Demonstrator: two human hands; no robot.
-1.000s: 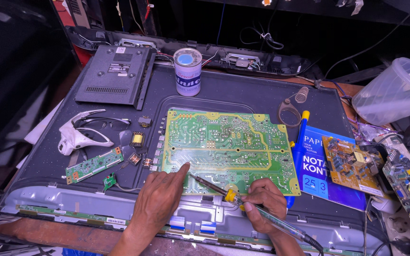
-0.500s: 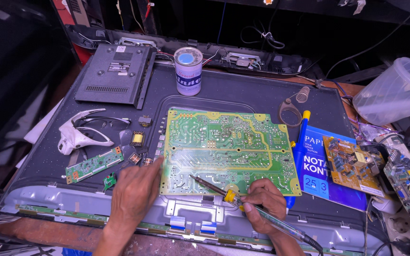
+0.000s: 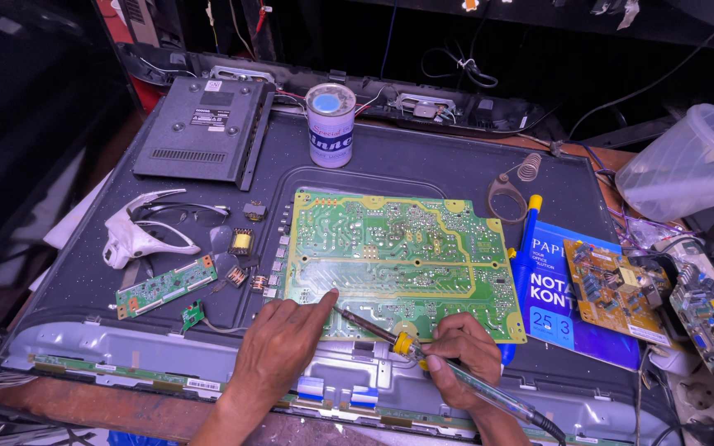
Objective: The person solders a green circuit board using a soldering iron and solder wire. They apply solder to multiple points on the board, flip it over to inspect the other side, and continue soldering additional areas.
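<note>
A large green circuit board (image 3: 398, 260) lies solder side up on the dark back panel of a flat screen (image 3: 390, 169). My right hand (image 3: 463, 357) grips a soldering iron (image 3: 390, 336) with a yellow collar, its tip resting on the board's near edge. My left hand (image 3: 284, 351) lies flat on the panel in front of the board. Its index finger points at the board's near edge, close to the iron's tip, and it holds nothing.
A small tin can (image 3: 330, 124) and a black cover (image 3: 202, 132) sit at the back. White magnifier glasses (image 3: 138, 231), a narrow green board (image 3: 167, 285) and small parts lie left. A blue booklet (image 3: 555, 289), brown board (image 3: 609, 285) and plastic tub (image 3: 687, 165) crowd the right.
My left hand slid left off the board half a second ago, then came back right, index finger on the board's near edge again. The right hand and iron stayed put.
</note>
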